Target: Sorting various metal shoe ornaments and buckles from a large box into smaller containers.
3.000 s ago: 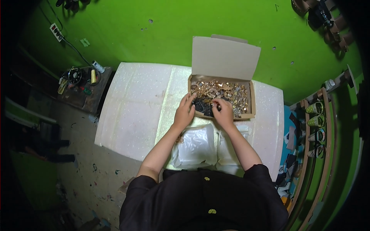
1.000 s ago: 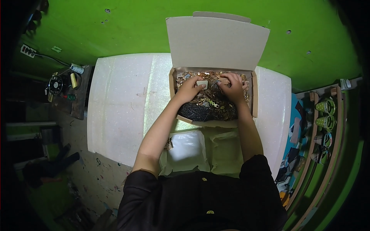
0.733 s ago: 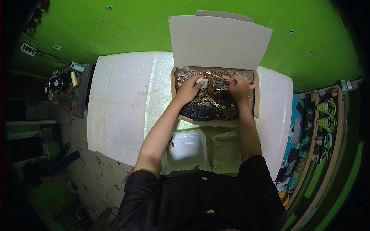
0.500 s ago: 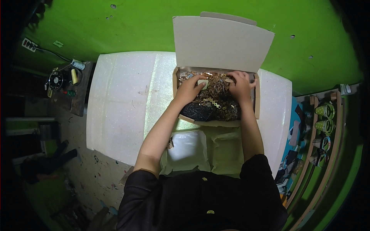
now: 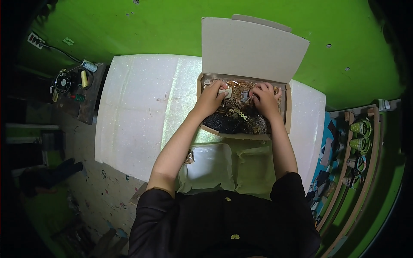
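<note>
An open cardboard box point(image 5: 288, 107) stands on the table, filled with small metal pieces point(image 5: 238, 112), gold and silver toned, over dark beads or chain at the near side. Inside its left part, my left hand point(image 5: 209, 99) is closed on a small pale flat rectangular piece point(image 5: 225, 93), held between thumb and fingers. My right hand point(image 5: 267, 102) reaches into the right part with curled fingers, thumb and fingertips pressed together at the pile. Whatever they pinch is too small to make out. A small grey piece point(image 5: 244, 95) lies between the hands.
The box's raised lid point(image 5: 254, 51) leans back toward the green wall. Two shallow pale trays point(image 5: 211, 165), point(image 5: 254, 167) sit before my body. Thread spools point(image 5: 84, 78) rest on a side stand at left. A wooden rack point(image 5: 372, 142) with sandals stands at right.
My right hand has drawn a little left and nearer, its fingers closing together. My left hand still holds the pale piece, now tilted. The whole view has shifted slightly.
</note>
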